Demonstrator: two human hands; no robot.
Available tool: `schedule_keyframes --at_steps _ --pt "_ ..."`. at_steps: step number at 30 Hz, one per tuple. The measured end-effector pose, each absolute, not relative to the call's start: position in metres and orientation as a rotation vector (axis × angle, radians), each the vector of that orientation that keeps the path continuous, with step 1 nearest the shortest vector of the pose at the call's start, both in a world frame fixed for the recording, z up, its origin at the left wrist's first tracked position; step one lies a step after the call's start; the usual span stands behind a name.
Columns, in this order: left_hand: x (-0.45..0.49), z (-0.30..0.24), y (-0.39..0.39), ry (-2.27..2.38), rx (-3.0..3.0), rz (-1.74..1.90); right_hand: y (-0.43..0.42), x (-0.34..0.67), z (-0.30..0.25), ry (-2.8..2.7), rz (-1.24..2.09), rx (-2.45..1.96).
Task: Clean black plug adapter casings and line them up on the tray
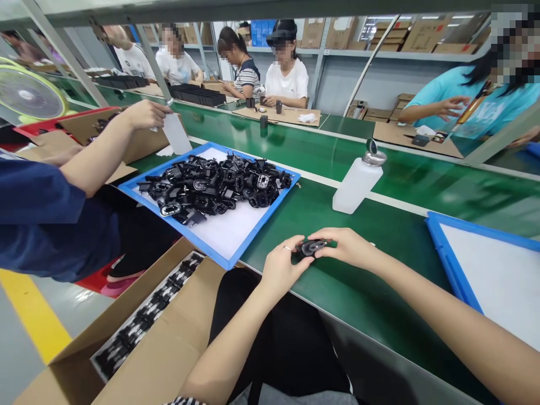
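My left hand (282, 264) and my right hand (343, 246) meet over the near edge of the green bench, both closed round one small black plastic part (312, 247). The left hand has a ring on a finger. A blue tray (236, 247) with a white liner lies to the left of my hands, and a heap of several black parts (213, 188) rests on it.
A white squeeze bottle (356, 181) stands behind my hands. A second blue tray (447, 253) lies at the right. A cardboard box (147, 337) with rows of black parts sits below the bench. A co-worker's arm (109, 146) reaches in at left; several people sit across the belt.
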State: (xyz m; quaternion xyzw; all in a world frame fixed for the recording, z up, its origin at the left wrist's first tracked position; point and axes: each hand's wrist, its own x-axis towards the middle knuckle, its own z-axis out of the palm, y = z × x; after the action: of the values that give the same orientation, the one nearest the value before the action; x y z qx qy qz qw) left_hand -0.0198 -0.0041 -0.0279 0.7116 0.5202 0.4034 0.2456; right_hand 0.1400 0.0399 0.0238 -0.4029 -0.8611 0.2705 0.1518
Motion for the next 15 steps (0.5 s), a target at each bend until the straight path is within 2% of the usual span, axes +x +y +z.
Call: schedule_keyframes --at_steps 6,11,15 --pt "-0.024 -0.017 -0.003 1.484 1.994 0.915 0.031 0.135 0.028 -2.627 0.512 -1.123" --pt "-0.02 0.011 0.001 1.625 2.068 0.521 0.032 0.131 0.033 -2.723 0.375 -1.218" --pt "-0.013 0.04 0.008 1.728 2.124 0.174 0.035 0.127 0.038 -2.756 0.421 -1.268"
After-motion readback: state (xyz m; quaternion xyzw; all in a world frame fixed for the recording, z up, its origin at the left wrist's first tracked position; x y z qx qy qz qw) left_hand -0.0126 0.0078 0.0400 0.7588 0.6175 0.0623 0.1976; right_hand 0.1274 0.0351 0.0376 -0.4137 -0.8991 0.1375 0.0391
